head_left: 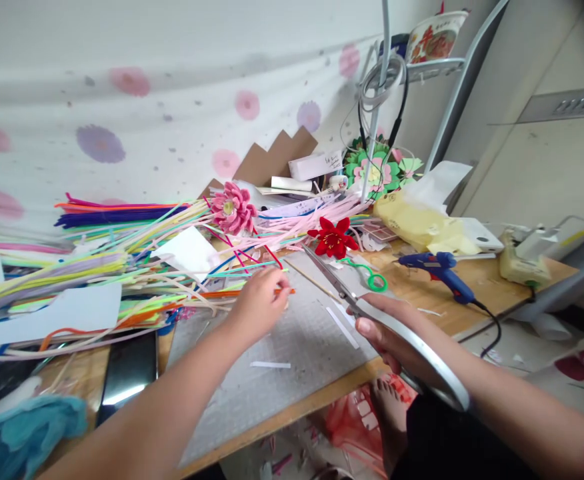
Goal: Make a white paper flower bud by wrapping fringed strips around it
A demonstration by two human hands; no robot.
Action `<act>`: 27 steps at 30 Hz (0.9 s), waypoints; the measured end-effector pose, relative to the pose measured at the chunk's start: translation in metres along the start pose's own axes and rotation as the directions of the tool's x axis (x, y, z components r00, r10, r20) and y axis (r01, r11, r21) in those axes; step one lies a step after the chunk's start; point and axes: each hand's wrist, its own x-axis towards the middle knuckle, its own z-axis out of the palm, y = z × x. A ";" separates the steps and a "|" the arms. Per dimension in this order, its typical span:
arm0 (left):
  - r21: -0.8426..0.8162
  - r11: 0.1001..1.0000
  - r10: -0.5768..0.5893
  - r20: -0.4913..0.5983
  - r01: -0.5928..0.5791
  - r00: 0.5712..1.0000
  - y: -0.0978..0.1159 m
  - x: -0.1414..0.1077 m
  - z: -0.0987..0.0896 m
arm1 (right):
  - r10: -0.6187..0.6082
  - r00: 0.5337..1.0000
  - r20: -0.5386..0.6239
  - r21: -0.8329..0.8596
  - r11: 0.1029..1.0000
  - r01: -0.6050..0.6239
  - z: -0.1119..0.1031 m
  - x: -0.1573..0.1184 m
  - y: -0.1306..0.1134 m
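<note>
Head view: wooden tabletop (477,283) carries a grey mat (302,347) at centre, a wide heap of coloured pipe cleaners (122,247) spread across its left half. Right hand (397,340), fingers wrapped tight on the handles of large silver scissors (372,310), blades shut, pointing toward a red flower (333,238). Left hand (261,301), fingers pinched together on an orange pipe cleaner (279,291) at the mat's far edge. Blue glue gun (442,270) lies right of the scissors, apart
</note>
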 end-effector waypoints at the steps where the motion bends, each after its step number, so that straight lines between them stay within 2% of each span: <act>1: -0.058 0.998 -0.025 -0.011 0.025 1.000 0.000 -0.004 -0.007 | -0.009 1.000 0.008 -0.012 1.000 0.009 0.001 0.001 -0.001; 3: -0.206 0.976 -0.075 -0.034 0.067 0.997 -0.003 -0.012 -0.019 | -0.037 0.999 0.014 -0.088 0.995 0.038 0.004 0.003 -0.004; 4: -0.431 0.893 -0.161 -0.038 0.129 0.986 -0.005 -0.017 -0.024 | -0.060 0.998 0.014 -0.145 0.988 0.061 0.006 0.004 -0.006; 6: -0.710 0.680 -0.290 -0.027 0.186 0.957 -0.010 -0.025 -0.030 | -0.119 0.993 0.022 -0.262 0.958 0.121 0.009 0.005 -0.011; 7: -0.797 0.571 -0.342 -0.013 0.196 0.940 -0.011 -0.029 -0.031 | -0.151 0.988 0.033 -0.303 0.941 0.154 0.010 0.005 -0.014; 9: -0.888 0.416 -0.404 0.014 0.197 0.915 -0.013 -0.036 -0.034 | -0.203 0.978 0.052 -0.362 0.909 0.208 0.014 0.005 -0.020; 13: -0.974 0.143 -0.426 0.101 0.177 0.899 -0.014 -0.046 -0.040 | -0.222 0.972 0.073 -0.473 0.851 0.230 0.022 0.006 -0.023; 15: -0.985 0.049 -0.413 0.129 0.163 0.902 -0.013 -0.049 -0.043 | -0.243 0.966 0.084 -0.540 0.804 0.249 0.026 0.007 -0.020; 18: -0.989 -0.072 -0.401 0.147 0.129 0.904 -0.013 -0.052 -0.045 | -0.364 0.927 0.094 -0.664 0.670 0.331 0.032 0.011 -0.012; 22: -0.977 -0.183 -0.391 0.174 0.109 0.904 -0.012 -0.053 -0.042 | -0.445 0.888 0.114 -0.771 0.524 0.362 0.036 0.016 0.000; 27: -0.970 -0.222 -0.394 0.178 0.094 0.902 -0.013 -0.054 -0.040 | -0.468 0.875 0.121 -0.797 0.480 0.366 0.037 0.017 0.009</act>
